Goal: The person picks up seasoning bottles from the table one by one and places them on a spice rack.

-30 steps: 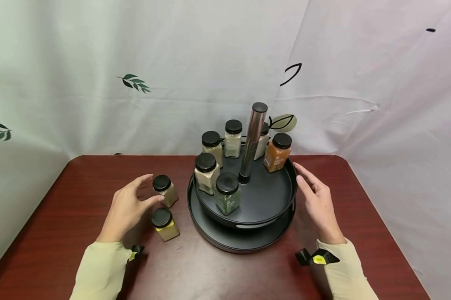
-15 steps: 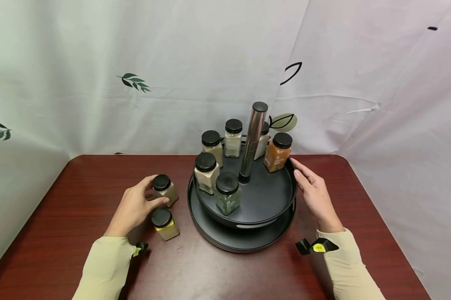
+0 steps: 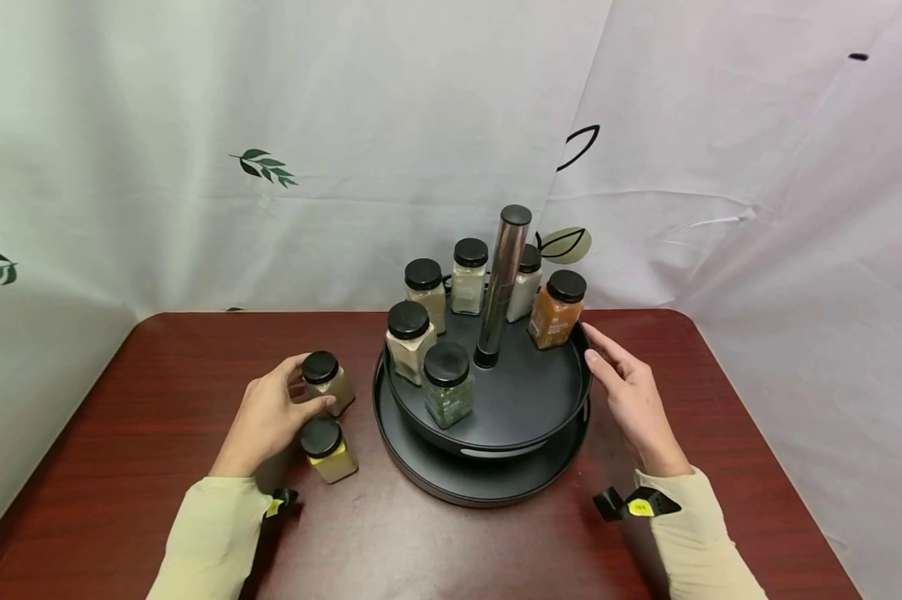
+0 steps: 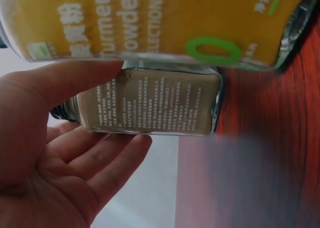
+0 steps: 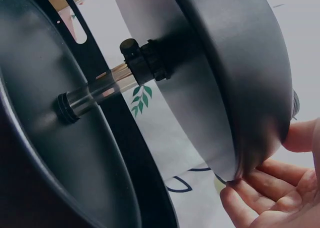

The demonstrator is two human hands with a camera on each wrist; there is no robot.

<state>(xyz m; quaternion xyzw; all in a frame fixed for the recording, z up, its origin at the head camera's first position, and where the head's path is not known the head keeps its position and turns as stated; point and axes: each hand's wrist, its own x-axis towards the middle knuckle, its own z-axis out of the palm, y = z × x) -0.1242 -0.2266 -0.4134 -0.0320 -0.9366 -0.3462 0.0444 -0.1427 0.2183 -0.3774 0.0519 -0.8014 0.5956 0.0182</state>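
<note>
My left hand (image 3: 267,417) pinches a square spice jar (image 3: 329,385) with a black lid and grey-brown powder. In the left wrist view the thumb lies along one side of this jar (image 4: 155,100) and the fingers along the other; it stands on the table. A yellow turmeric powder jar (image 3: 333,458) stands close in front. My right hand (image 3: 634,400) touches the right side of the upper tray (image 3: 529,392) of a black two-tier turntable. In the right wrist view, its fingertips (image 5: 235,198) meet the tray's lower edge and the thumb rests nearer the rim.
Several black-lidded spice jars stand on the upper tray, including a green one (image 3: 448,392) in front and an orange one (image 3: 556,312) at right. A post (image 3: 502,287) rises from its middle. The lower tray (image 3: 458,487) sits beneath, and a white curtain (image 3: 346,125) hangs behind the table.
My left hand has moved right and closed on the grey-brown jar. The right hand has shifted slightly at the rim, and the upper tray has turned a little, its front jars moving left.
</note>
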